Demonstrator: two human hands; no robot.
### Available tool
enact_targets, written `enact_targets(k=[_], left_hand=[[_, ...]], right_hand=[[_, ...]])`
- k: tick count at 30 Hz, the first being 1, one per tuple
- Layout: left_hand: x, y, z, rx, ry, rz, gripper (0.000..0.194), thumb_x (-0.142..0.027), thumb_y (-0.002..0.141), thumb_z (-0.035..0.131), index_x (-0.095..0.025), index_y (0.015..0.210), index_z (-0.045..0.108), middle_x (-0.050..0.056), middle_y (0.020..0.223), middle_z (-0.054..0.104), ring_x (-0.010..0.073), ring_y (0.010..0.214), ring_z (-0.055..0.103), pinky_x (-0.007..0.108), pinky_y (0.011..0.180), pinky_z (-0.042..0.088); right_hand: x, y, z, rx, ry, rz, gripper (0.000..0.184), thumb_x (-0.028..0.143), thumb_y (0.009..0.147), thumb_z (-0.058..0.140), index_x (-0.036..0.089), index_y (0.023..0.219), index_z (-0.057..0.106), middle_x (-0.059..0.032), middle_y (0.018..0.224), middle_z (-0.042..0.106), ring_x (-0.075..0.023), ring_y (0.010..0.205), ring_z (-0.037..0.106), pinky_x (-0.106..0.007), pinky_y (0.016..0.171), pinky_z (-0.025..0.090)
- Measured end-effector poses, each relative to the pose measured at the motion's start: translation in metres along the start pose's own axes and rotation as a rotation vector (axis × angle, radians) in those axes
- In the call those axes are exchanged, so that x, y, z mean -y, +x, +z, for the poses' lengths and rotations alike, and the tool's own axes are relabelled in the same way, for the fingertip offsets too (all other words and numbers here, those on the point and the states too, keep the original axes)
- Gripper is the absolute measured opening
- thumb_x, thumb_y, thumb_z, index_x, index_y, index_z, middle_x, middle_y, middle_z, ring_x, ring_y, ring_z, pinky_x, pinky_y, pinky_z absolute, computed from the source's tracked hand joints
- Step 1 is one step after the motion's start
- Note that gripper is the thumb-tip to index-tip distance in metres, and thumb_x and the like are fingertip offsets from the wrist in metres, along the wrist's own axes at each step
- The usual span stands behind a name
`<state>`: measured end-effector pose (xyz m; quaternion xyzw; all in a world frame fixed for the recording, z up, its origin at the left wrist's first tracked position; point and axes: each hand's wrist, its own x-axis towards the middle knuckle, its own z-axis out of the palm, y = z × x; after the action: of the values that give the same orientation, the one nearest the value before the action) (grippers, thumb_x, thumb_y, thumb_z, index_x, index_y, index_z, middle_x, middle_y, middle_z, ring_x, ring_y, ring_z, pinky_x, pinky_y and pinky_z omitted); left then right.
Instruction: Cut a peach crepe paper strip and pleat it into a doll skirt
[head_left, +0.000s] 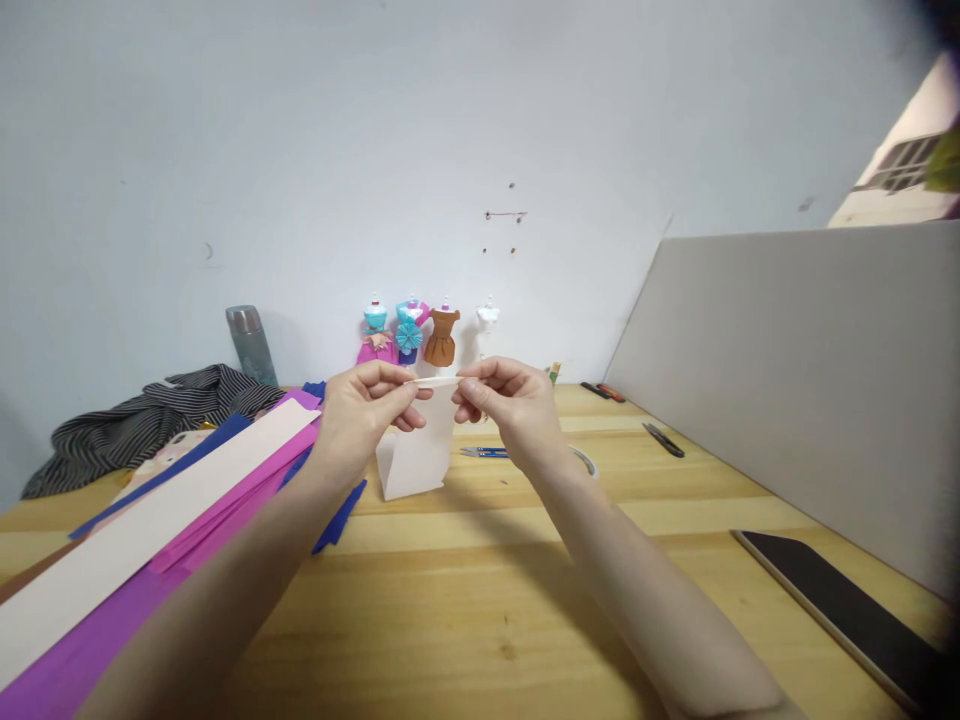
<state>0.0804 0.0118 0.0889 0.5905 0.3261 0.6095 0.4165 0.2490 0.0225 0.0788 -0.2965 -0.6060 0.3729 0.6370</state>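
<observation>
My left hand (369, 408) and my right hand (510, 405) are raised over the middle of the table. Between them a thin pale paper strip (437, 382) is stretched level, one end pinched in each hand's fingertips. Below and behind the strip is a folded cream sheet of paper (412, 465); I cannot tell whether it joins the strip. Blue-handled thread snips (486, 453) lie on the table beyond my right wrist. A white curved ring (586, 460), partly hidden by my right forearm, is beside them.
Coloured paper sheets (187, 490) are piled at left, near a striped cloth (172, 415) and a flask (253, 345). Several small dress forms (442, 338) stand by the wall. At right are black-handled scissors (663, 440), a phone-like black slab (832, 600) and a grey panel (795, 390).
</observation>
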Motion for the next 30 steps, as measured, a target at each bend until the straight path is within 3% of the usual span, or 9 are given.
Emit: enact_targets(k=[11,23,30], left_hand=[[-0.0024,-0.0009,0.0001,-0.019,0.076,0.114,0.015,-0.026,0.068,0.071,-0.013,0.074,0.066,0.005,0.069,0.072,0.0115,0.05,0.063,0.024,0.053,0.051],[-0.0003,0.0019,-0.0019,-0.008,0.061,0.09,0.015,-0.025,0.066,0.073,-0.014,0.073,0.067,0.002,0.059,0.069,0.0131,0.052,0.064,0.024,0.054,0.052],[0.0065,0.0053,-0.0044,-0.044,-0.011,0.075,0.015,-0.022,0.063,0.076,-0.013,0.074,0.07,0.003,0.059,0.07,0.014,0.058,0.066,0.025,0.062,0.054]], right_hand=[[0.0014,-0.0009,0.0019,0.032,-0.002,-0.034,0.019,0.028,0.065,0.075,0.015,0.074,0.064,0.0005,0.057,0.065,-0.0126,0.05,0.063,-0.023,0.048,0.046],[-0.0019,0.0003,0.0006,0.02,0.022,-0.039,0.013,0.027,0.07,0.07,0.016,0.07,0.063,-0.0009,0.062,0.068,-0.0106,0.047,0.062,-0.022,0.044,0.043],[-0.0029,0.0,0.0026,-0.04,-0.031,-0.075,0.016,0.03,0.068,0.073,0.017,0.07,0.065,-0.0013,0.061,0.068,-0.0139,0.057,0.066,-0.024,0.051,0.05]])
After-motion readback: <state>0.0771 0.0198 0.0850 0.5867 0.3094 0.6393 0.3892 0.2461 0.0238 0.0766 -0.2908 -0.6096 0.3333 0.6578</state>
